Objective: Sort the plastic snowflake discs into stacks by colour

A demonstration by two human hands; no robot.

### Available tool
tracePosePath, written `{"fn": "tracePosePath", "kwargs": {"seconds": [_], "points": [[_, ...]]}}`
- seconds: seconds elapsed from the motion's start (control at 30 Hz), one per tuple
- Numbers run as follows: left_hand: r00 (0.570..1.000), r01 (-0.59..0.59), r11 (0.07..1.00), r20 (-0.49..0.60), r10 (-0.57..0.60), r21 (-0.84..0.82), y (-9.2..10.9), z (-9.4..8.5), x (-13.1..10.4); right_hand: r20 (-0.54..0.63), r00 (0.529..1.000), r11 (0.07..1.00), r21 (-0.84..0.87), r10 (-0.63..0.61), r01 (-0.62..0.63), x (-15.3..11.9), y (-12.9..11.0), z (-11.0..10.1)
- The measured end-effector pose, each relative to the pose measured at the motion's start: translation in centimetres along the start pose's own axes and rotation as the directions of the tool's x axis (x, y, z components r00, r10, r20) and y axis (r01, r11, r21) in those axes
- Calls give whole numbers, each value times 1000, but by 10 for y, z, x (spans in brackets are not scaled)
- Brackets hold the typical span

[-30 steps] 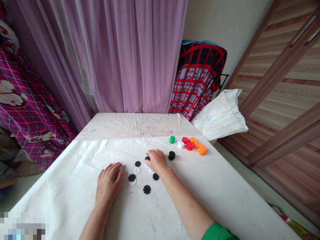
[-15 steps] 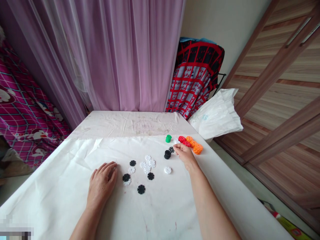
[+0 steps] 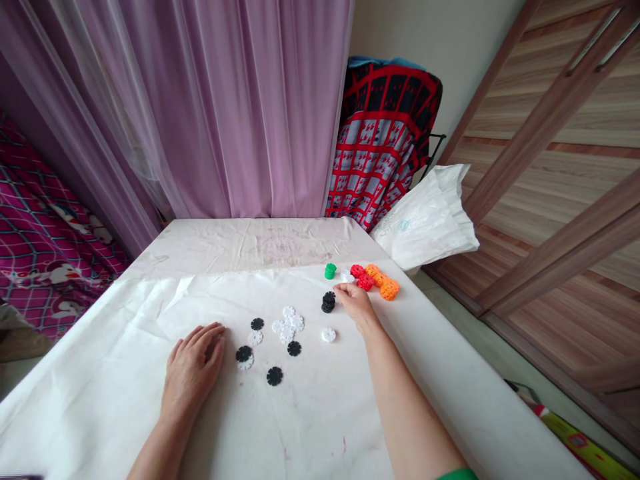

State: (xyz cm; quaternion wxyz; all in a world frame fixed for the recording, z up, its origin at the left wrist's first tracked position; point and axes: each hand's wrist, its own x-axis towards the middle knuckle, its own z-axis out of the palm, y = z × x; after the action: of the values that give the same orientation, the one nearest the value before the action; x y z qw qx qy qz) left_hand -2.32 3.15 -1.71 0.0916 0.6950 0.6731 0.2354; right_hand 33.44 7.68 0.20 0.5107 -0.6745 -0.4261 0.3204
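My right hand (image 3: 354, 303) pinches a black notched disc (image 3: 329, 295) by its edge, right over a stack of black discs (image 3: 328, 305). Flat on the cloth at the left lies my left hand (image 3: 194, 367), fingers spread a little and holding nothing. Between the hands are a cluster of white discs (image 3: 288, 325), a few loose black discs (image 3: 275, 376) and two loose white ones (image 3: 255, 337). A white disc stack (image 3: 329, 335) sits nearer me than the black stack. Behind my right hand are green discs (image 3: 331, 271), white discs (image 3: 347, 275), red discs (image 3: 365, 283) and orange discs (image 3: 389, 289).
A white cloth covers the table (image 3: 150, 313). Past its right edge stands a white bag (image 3: 430, 223), with a chair under a red checked cover (image 3: 380, 140) behind. Purple curtains (image 3: 240, 113) hang at the back; a wooden wardrobe (image 3: 560, 200) is at the right.
My right hand has brought the black disc from beside the black stack to above it. The view has shifted slightly. My left hand rests as before.
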Motion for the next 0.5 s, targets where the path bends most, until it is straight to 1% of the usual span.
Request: {"fn": "tracePosePath", "kwargs": {"seconds": [0.13, 0.2, 0.33, 0.5], "points": [[1000, 5, 1000, -7, -5, 0, 1, 0, 0, -56, 998, 990, -138, -38, 30, 4, 3, -7], [1000, 9, 1000, -4, -9, -2, 2, 0, 0, -56, 997, 983, -178, -50, 40, 4, 2, -8], [1000, 9, 1000, -6, -9, -16, 5, -1, -1, 19, 994, 955, -276, -109, 110, -1, -1, -3], [1000, 18, 1000, -2, -18, -13, 6, -1, -1, 137, 975, 909, -358, -175, 214, -12, -9, 0]]}}
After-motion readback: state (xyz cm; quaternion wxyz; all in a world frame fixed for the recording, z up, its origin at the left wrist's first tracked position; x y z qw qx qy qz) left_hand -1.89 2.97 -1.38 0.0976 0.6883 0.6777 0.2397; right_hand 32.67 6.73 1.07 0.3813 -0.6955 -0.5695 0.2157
